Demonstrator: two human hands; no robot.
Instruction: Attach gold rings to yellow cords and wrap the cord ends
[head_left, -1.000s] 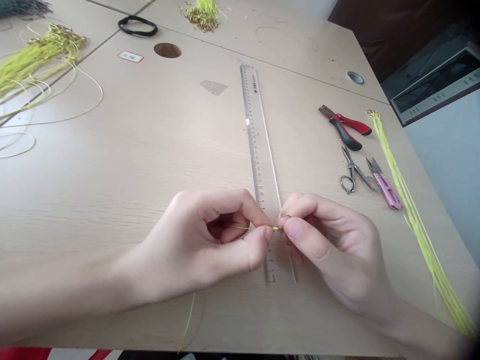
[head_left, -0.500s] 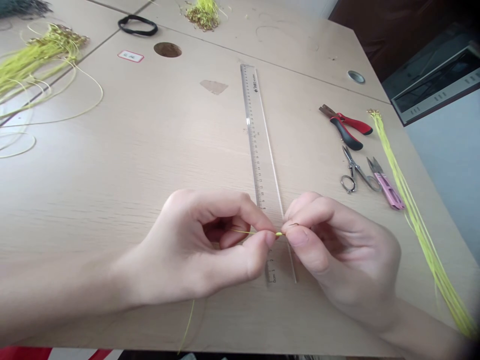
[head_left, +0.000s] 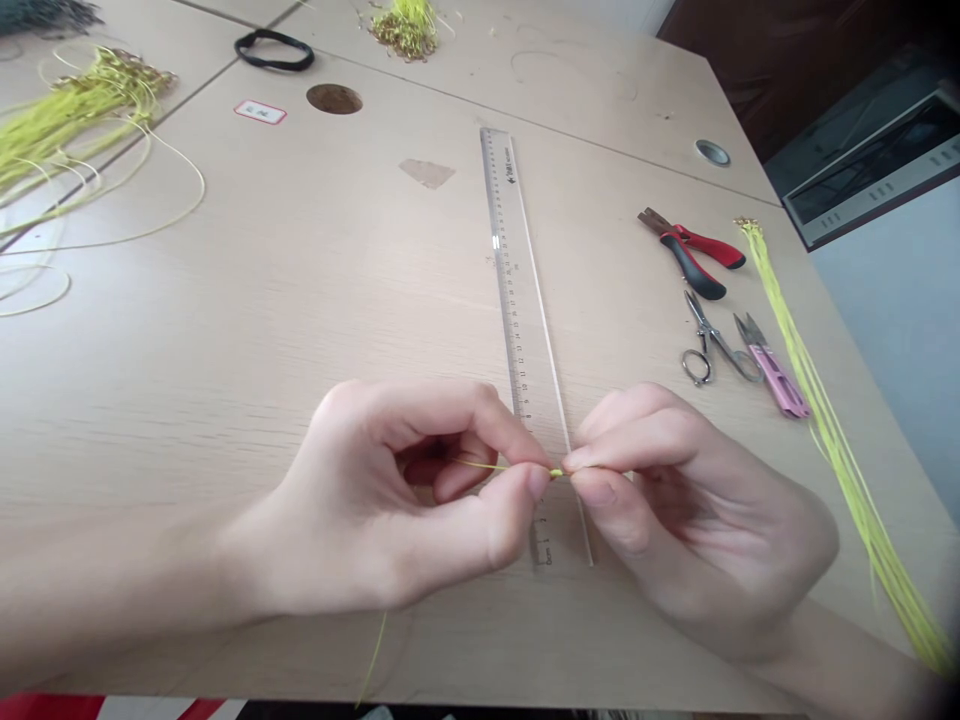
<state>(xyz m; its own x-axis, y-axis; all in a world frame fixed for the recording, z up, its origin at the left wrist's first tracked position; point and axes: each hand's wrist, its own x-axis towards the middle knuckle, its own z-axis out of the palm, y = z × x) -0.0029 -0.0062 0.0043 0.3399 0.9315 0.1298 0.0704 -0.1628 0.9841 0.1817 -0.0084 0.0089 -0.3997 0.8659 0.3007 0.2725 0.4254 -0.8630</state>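
Both our hands meet over a clear plastic ruler [head_left: 517,300]. Our left hand [head_left: 382,500] and right hand [head_left: 697,530] each pinch a thin yellow cord [head_left: 510,466] between thumb and forefinger.

- Your left hand [head_left: 390,500] and right hand [head_left: 697,510] meet over the near end of the ruler [head_left: 517,300], with a cord [head_left: 502,465] between them.
- Right of the ruler on the desk [head_left: 225,350]: pliers [head_left: 690,270] behind scissors [head_left: 709,345], with thread snips [head_left: 772,380] just beside the scissors.
- Beyond those: a cord bundle [head_left: 832,440].
- Far left: another cord bundle [head_left: 67,140].
- Behind the ruler, leftward: a label [head_left: 260,113] beside a desk hole [head_left: 334,98], with a hair band [head_left: 274,65] farther back.
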